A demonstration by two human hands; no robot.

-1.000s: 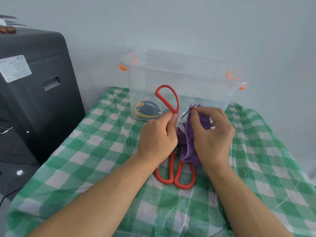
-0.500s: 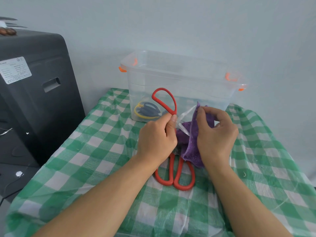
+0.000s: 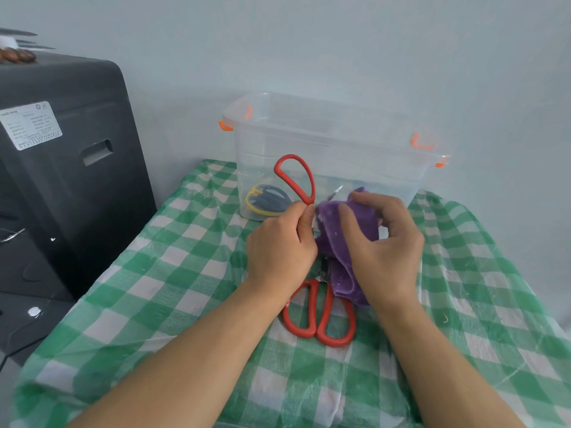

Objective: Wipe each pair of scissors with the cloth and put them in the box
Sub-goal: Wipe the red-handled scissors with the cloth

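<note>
Two hands busy: left hand pinches red scissors before the box; right hand clutches purple cloth round the blade (tip exposed). Slipping risks a cut.

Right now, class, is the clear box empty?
No: a pair of scissors with yellow and dark blue handles already lies on the bottom of the box.

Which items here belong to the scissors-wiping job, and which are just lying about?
Job: held red scissors, purple cloth, clear box, red scissors on the table, yellow-handled scissors in the box.
Bystanders: black machine, checked tablecloth.
</note>
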